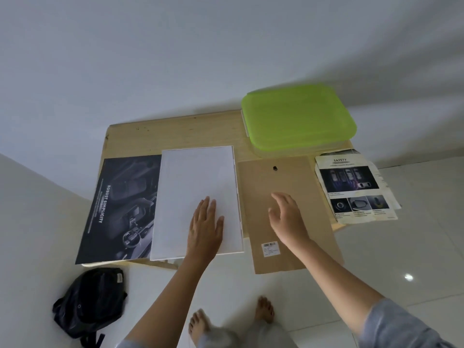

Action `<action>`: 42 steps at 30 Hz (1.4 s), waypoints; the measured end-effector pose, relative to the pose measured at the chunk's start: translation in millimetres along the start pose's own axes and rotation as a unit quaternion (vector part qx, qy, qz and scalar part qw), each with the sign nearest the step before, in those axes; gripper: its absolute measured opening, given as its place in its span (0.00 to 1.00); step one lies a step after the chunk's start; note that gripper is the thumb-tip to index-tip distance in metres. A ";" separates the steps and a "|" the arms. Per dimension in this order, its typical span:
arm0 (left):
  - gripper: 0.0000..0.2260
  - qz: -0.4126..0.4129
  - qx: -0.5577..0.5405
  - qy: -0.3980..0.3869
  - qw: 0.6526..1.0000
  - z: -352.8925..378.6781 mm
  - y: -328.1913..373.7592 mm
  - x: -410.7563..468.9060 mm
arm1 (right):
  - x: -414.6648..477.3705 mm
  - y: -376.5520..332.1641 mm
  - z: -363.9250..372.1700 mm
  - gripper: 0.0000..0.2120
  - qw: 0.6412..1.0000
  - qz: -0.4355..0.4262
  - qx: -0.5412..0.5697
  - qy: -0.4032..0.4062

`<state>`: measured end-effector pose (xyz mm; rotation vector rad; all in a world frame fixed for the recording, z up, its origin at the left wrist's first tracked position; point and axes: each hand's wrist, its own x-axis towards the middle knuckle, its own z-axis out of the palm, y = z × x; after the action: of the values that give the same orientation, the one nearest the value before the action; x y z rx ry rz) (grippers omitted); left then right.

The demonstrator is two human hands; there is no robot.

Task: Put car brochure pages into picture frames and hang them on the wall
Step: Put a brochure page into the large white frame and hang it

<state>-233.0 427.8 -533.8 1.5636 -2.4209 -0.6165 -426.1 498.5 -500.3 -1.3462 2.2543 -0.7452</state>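
Both hands had straight, relaxed fingers: the left hand (206,222) lay flat on the white frame (198,179), the right hand (286,217) hovered over the brown backing board (288,182). A dark brochure page (120,209) lay left, a safety page (356,189) right; the green-lidded box (298,116) hid its contents.

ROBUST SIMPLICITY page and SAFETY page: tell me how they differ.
The ROBUST SIMPLICITY page is dark, one large picture; the SAFETY page is pale with several small photos. The ROBUST SIMPLICITY page lies smooth at the left of the table, its edge under the white sheet; the SAFETY page is creased, at the right edge. Both lie face up.
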 end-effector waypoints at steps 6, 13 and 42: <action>0.26 -0.121 0.000 0.021 0.992 -29.0 -65.8 -22.4 | -27.4 -67.4 56.1 0.23 0.996 -0.006 0.051 -0.068; 0.30 -0.089 -0.040 -0.015 0.995 -35.0 -92.5 -29.7 | -39.9 -96.2 98.3 0.32 0.993 0.073 -0.036 -0.090; 0.32 -0.072 -0.146 -0.031 0.986 -45.9 -97.3 -35.6 | 1.8 -102.1 69.6 0.25 0.956 0.207 0.207 -0.009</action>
<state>-120.4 414.5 -533.7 1.6202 -2.1498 -1.0114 -317.5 440.6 -489.9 -0.6558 2.1055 -0.9696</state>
